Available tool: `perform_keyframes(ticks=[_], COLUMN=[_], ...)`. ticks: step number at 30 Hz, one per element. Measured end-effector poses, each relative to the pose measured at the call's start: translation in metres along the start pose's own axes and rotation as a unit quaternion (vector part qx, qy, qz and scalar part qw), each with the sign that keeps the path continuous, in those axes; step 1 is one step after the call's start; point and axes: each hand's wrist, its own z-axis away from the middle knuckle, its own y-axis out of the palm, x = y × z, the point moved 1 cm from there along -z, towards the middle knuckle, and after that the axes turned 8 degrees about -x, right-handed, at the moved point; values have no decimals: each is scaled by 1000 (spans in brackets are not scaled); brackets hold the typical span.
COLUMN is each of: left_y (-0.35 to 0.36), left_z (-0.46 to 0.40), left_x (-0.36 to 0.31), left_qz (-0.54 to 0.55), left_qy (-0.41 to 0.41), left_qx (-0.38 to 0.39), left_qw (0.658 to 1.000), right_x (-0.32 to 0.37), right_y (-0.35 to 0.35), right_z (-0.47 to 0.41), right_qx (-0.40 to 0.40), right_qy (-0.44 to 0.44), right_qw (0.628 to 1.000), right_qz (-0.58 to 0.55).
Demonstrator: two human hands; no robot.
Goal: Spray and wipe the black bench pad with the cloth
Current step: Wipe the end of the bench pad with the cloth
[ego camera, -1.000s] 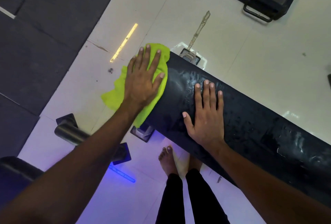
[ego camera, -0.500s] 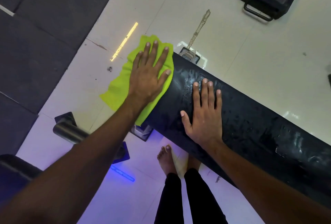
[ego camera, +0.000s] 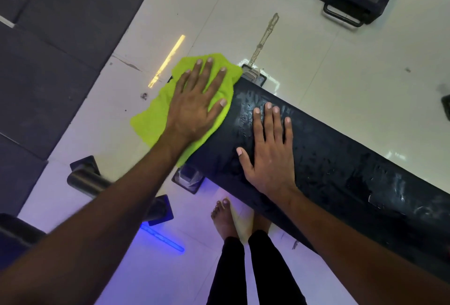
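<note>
The black bench pad (ego camera: 341, 173) runs from the centre to the lower right, its surface wet and streaked. A bright green cloth (ego camera: 155, 119) covers the pad's left end and hangs over its edge. My left hand (ego camera: 197, 104) presses flat on the cloth with fingers spread. My right hand (ego camera: 267, 153) lies flat on the bare pad just right of the cloth, fingers apart, holding nothing. No spray bottle is in view.
Bench feet (ego camera: 187, 179) and a dark metal bar (ego camera: 90, 180) stand on the pale tiled floor under the pad's left end. Dark rubber mats (ego camera: 48, 48) cover the floor at left. A black box with a handle (ego camera: 341, 15) sits top right. My bare feet (ego camera: 226, 219) stand below the pad.
My left hand has slid the cloth away from me toward the far edge of the pad's end. My right hand stays in place.
</note>
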Motion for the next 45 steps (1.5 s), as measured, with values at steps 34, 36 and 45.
perform_keyframes(ticks=[34, 36, 45], left_y=[14, 17, 19], left_z=[85, 96, 83], left_x=[-128, -160, -108], left_qz=[-25, -19, -21], left_qy=[-208, -232, -119], left_qx=[-8, 11, -20], left_qw=[978, 972, 992], right_x=[-83, -82, -86], right_y=[-12, -13, -16], right_z=[67, 68, 76], right_qx=[-4, -5, 0], right_qy=[51, 55, 46], right_qw=[999, 998, 999], right_qz=[16, 16, -4])
